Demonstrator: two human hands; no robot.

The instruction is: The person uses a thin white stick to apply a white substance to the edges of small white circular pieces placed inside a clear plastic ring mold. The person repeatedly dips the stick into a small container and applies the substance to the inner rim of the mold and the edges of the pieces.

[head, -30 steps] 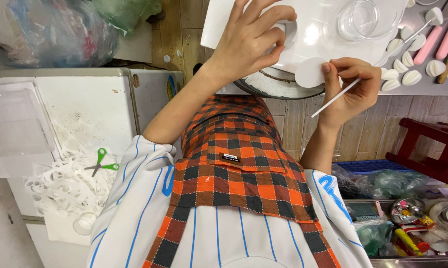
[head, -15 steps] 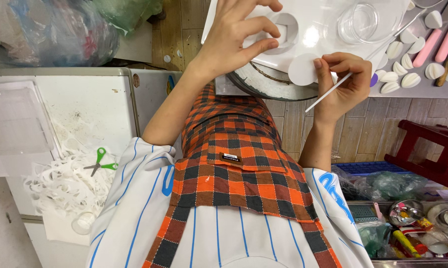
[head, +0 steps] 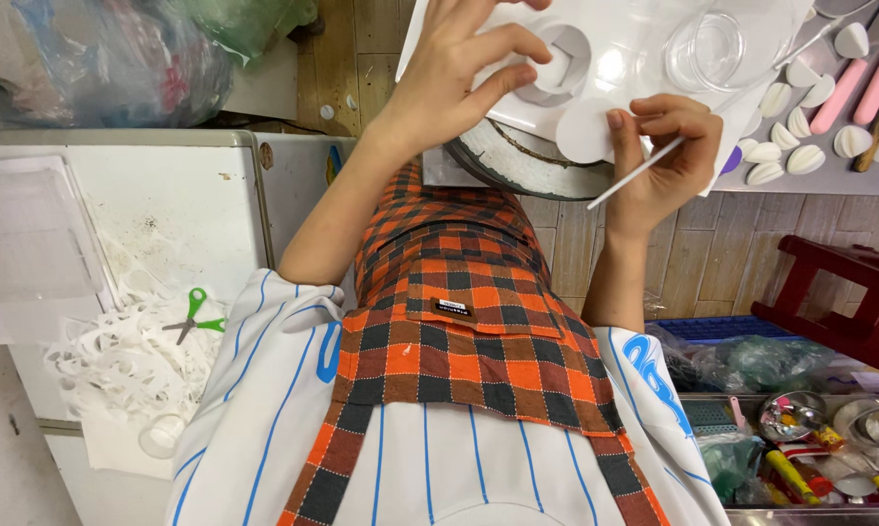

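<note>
The left hand [head: 464, 73] rests spread on a white plastic sheet [head: 644, 39], its fingers curled around a small white ring [head: 548, 70] that sits inside a cut-out opening in the sheet. The right hand [head: 665, 146] is closed in a pinch: its thumb and fingertips press a round white disc [head: 583, 130] at the near edge of the sheet, and a thin white stick [head: 636, 173] runs slantwise through the same grip, pointing down and to the left. The disc lies just right of the opening with the ring. A clear glass cup [head: 704, 49] stands on the sheet, farther away and to the right. Beyond it, white shell-shaped pieces [head: 785, 146] and pink-handled tools [head: 853, 83] lie on a grey surface. Under the sheet a round turntable [head: 517, 166] shows its rim. At the left, green-handled scissors [head: 194, 317] lie on a heap of white paper cuttings [head: 118, 360]. A dark red stool [head: 839, 292] stands at the right.
</note>
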